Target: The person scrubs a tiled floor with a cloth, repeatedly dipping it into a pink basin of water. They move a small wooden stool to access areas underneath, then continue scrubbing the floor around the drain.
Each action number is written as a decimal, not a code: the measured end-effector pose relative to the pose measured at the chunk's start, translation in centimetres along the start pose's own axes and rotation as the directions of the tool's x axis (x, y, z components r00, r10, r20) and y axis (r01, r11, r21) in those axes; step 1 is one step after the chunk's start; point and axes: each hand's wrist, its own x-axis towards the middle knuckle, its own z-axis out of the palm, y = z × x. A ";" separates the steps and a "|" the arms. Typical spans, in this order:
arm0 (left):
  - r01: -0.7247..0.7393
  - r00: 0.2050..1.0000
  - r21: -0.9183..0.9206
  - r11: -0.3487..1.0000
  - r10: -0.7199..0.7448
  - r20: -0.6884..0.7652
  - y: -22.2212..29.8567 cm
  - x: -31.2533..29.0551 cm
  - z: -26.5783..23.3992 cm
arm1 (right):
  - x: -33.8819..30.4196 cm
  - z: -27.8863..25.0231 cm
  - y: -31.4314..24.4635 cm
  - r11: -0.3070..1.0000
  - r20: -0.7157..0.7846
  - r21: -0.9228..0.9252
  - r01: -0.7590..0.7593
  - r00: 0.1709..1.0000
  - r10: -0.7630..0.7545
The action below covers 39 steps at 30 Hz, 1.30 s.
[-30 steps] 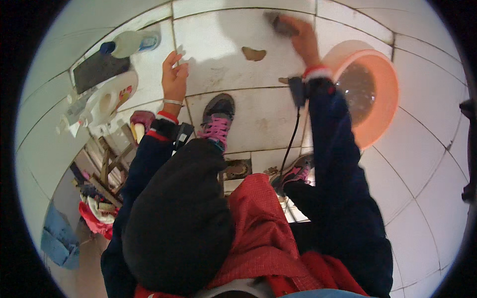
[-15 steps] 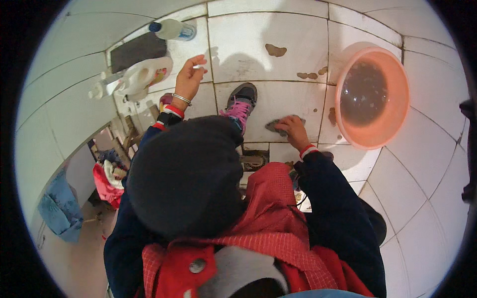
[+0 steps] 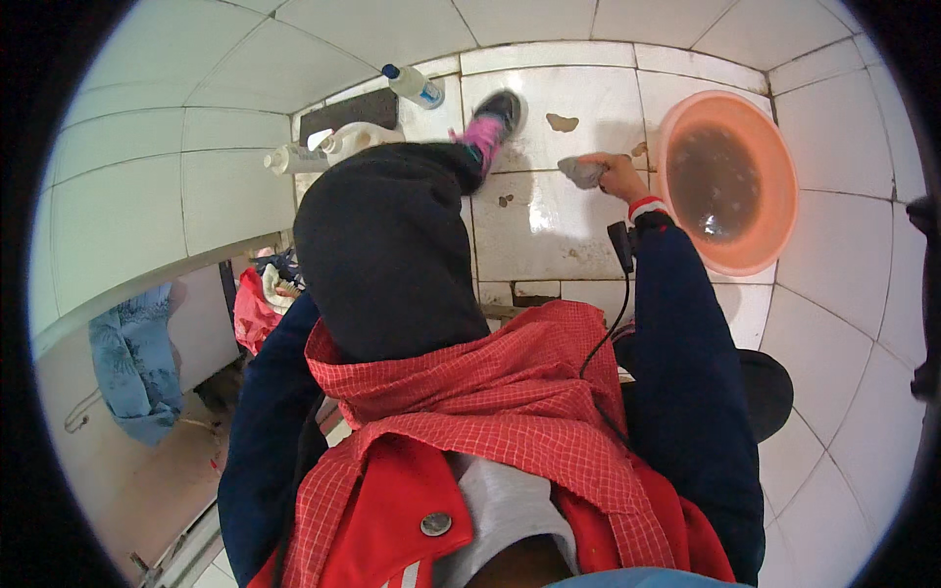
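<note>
My right hand (image 3: 622, 179) reaches forward over the white tiled floor (image 3: 544, 250), its fingers closed on a crumpled grey cloth (image 3: 582, 172). The cloth is beside the orange plastic basin (image 3: 790, 201), which holds murky grey water. A wet shine shows on the tile just in front of me. Brown patches (image 3: 562, 122) mark the floor beyond the cloth. Of my left arm only the dark blue sleeve (image 3: 265, 402) shows; the hand is hidden behind my bent knee.
Near the back wall stand a clear bottle with a blue cap (image 3: 416, 88), a white jug (image 3: 358, 137) and a dark slab (image 3: 343, 115). My shoe (image 3: 493, 120) rests among them and the stains. A black cable (image 3: 620, 294) hangs by my right forearm. Blue cloth (image 3: 137, 363) hangs at left.
My right hand has moved forward and slightly right with the grey cloth. My left hand has dropped out of sight behind my leg. My foot has shifted forward, and the view has turned.
</note>
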 end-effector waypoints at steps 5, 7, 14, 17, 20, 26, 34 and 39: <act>0.010 0.999 -0.019 1.000 -0.011 -0.042 0.3 3.6 -0.5 | 8.3 -1.0 -0.3 0.970 -0.029 -0.187 -0.154 0.988 0.151; 0.004 0.999 -0.027 1.000 -0.005 -0.041 0.5 5.9 -0.4 | 13.1 -0.8 0.2 0.941 -0.060 -0.336 0.041 0.996 -0.065; -0.017 1.000 -0.046 0.999 0.016 -0.023 1.4 12.0 0.1 | 17.2 7.1 3.5 0.538 -0.049 -0.786 0.305 0.837 -0.546; -0.023 1.000 -0.041 0.999 0.022 -0.021 2.0 12.8 0.3 | 9.3 13.1 4.6 0.644 0.127 -0.658 0.390 0.901 -0.416; -0.032 0.999 -0.032 0.999 0.032 -0.018 2.7 12.7 0.3 | -1.7 16.7 5.8 0.653 0.402 -0.581 0.486 0.869 -0.289; -0.070 0.998 -0.007 0.998 0.069 -0.012 4.0 12.4 0.5 | -3.3 13.6 5.7 0.821 0.492 -0.438 0.365 0.862 -0.121; -0.084 0.996 0.016 0.996 0.083 0.013 5.1 12.3 0.7 | 13.8 13.0 3.1 0.606 -0.109 -0.754 0.253 0.861 -0.496; -0.066 0.997 0.016 0.998 0.066 0.032 5.6 12.2 1.0 | 4.4 22.1 6.2 0.750 0.107 -0.546 0.373 0.919 -0.380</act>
